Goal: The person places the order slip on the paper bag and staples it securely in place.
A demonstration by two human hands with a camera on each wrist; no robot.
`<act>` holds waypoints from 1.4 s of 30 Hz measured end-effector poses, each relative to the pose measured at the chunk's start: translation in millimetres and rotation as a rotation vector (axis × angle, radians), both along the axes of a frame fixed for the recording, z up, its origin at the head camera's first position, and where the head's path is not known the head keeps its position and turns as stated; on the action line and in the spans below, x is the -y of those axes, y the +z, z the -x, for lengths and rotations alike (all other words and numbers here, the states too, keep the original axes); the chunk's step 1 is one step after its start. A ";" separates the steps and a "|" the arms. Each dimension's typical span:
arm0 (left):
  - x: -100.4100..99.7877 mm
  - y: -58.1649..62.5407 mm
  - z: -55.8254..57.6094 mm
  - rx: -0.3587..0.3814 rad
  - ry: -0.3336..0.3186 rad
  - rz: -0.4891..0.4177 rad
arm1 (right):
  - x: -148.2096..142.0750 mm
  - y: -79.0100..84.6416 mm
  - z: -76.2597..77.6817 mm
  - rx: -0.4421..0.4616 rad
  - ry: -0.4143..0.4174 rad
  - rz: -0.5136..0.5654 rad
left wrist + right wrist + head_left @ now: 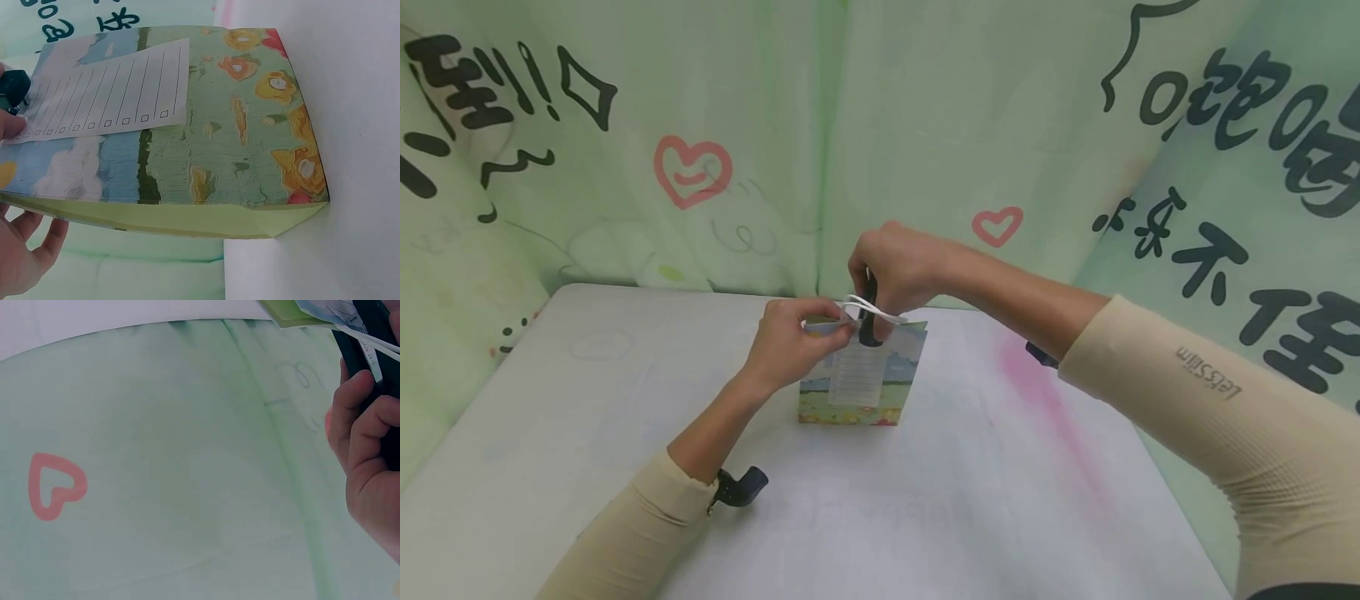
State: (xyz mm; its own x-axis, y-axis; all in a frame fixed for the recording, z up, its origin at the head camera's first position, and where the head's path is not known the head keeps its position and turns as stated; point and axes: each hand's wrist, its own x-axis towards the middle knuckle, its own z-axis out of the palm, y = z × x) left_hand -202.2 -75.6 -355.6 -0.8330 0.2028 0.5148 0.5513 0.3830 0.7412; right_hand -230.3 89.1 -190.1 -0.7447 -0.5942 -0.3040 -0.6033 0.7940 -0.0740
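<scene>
A paper gift bag [901, 398], painted with sky, grass and flowers, stands upright on the table. A sheet of lined paper with small checkboxes [119, 94] lies against its front, near the top. My left hand [790, 340] pinches the bag's top edge together with the sheet, thumb in front and fingers behind. From above, my right hand [904, 265] grips a black stapler [869, 312], its end down over the top edge beside my left thumb. White cord handles [880, 313] cross next to the stapler. The right wrist view shows fingers curled round the dark stapler body.
The bag stands toward the back of a white-covered table [625, 392]. Behind and to the sides hangs a pale green curtain [775, 125] with black lettering and red hearts. A pink streak [1052, 400] marks the table's right side.
</scene>
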 end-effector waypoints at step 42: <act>1.0 1.4 2.2 0.034 -0.012 -0.038 | -42.2 -37.9 -11.2 0.128 -0.403 0.611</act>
State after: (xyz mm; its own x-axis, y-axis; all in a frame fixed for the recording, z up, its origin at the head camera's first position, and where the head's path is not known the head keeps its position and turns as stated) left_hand -204.3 -76.6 -354.2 -0.8476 0.1935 0.4941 0.5302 0.3480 0.7732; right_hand -219.1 131.3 -228.0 -0.9217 -0.3732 -0.1058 -0.2307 0.7468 -0.6238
